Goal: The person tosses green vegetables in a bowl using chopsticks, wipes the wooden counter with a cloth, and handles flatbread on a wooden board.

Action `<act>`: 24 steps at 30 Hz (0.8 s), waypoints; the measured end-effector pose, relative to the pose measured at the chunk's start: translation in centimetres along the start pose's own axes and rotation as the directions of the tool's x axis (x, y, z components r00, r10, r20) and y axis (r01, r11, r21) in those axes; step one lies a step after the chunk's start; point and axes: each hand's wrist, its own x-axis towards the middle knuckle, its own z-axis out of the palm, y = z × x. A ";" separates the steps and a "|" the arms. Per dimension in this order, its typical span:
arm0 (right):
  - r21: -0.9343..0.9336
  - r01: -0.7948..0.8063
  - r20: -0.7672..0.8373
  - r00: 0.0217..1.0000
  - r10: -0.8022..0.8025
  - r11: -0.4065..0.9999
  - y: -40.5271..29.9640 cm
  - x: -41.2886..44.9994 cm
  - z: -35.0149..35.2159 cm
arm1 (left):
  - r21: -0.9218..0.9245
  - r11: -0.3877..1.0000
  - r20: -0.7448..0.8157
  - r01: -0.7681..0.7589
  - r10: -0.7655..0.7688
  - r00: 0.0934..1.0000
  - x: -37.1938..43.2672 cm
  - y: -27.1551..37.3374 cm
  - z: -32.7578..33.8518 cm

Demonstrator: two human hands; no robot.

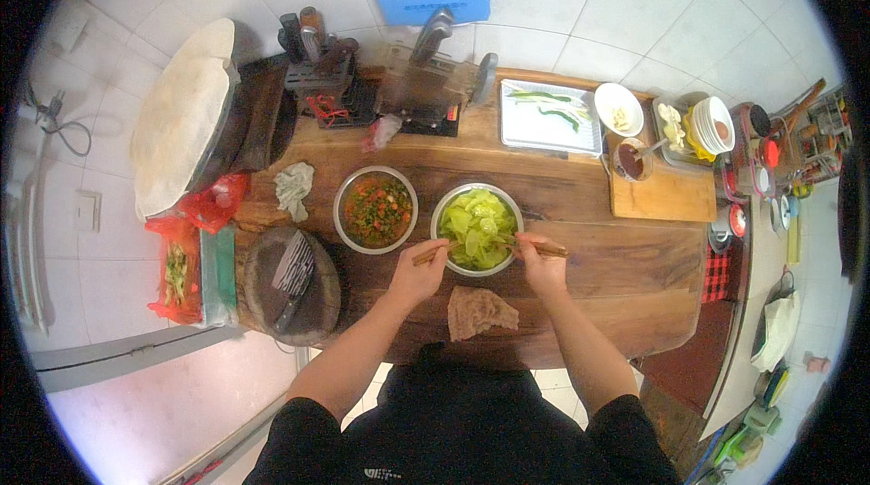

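Note:
A metal bowl of pale green sliced vegetable stands on the wooden counter before me. My left hand is closed on a wooden-handled utensil at the bowl's left rim. At the right rim, my right hand grips a second wooden-handled utensil. The working ends of both reach into the green slices and are mostly hidden. To the left stands a metal bowl of chopped red and green food in liquid. A folded brown cloth lies between my forearms, below the green bowl.
A cleaver rests on a round chopping block at left, near a crumpled pale cloth. Knife blocks stand at the back. A white tray with green onions, a white bowl and a cutting board are at right.

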 end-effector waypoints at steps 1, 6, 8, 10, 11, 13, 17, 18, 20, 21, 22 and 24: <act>-0.025 -0.009 -0.029 1.000 0.008 1.000 -1.3 -0.2 0.4 | -0.019 1.000 -0.011 -0.011 0.011 1.000 -0.3 0.0 -0.1; -0.083 0.030 -0.012 0.999 -0.031 0.996 -4.3 -0.2 -0.3 | -0.135 0.990 -0.060 -0.047 0.039 0.997 -1.5 2.0 -0.2; -0.138 0.075 0.029 0.997 -0.071 0.988 -5.4 -0.2 -0.4 | -0.108 0.991 -0.059 -0.077 0.071 0.996 -2.1 2.8 -0.8; -0.063 0.114 0.023 0.993 -0.113 0.991 -6.1 0.2 0.4 | -0.029 0.992 -0.083 -0.126 0.123 0.989 -2.6 3.8 -1.2; 0.011 0.153 0.014 0.988 -0.153 0.988 -6.2 0.2 0.9 | 0.051 0.984 -0.102 -0.170 0.175 0.979 -2.8 4.2 -1.4; -0.009 0.170 0.072 0.983 -0.169 0.985 -4.9 0.4 1.3 | 0.054 0.981 -0.093 -0.187 0.192 0.977 -3.1 4.6 -1.8; -0.164 0.116 0.105 0.990 -0.100 0.980 -4.5 0.6 -0.1 | -0.008 0.996 -0.060 -0.092 0.091 0.994 -4.3 5.9 -2.3; -0.141 0.187 0.068 0.982 -0.179 0.972 -5.3 0.6 0.0 | -0.012 0.996 -0.059 -0.090 0.089 0.994 -4.5 6.1 -2.3; -0.099 0.206 0.079 0.977 -0.199 0.973 -5.5 0.3 0.7 | 0.003 0.993 0.010 -0.119 0.119 0.993 -4.8 6.5 -1.9; -0.054 0.234 0.090 0.969 -0.229 0.971 -5.8 0.2 1.2 | 0.000 0.992 0.011 -0.124 0.124 0.992 -4.7 6.6 -1.5; -0.074 0.318 0.093 0.946 -0.310 0.945 -4.7 0.1 1.6 | -0.079 0.983 -0.028 -0.167 0.165 0.986 -4.2 6.4 -0.5; -0.085 0.366 0.113 0.928 -0.356 0.927 -3.3 -0.3 1.6 | -0.166 0.976 -0.066 -0.144 0.134 0.989 -3.1 5.7 0.6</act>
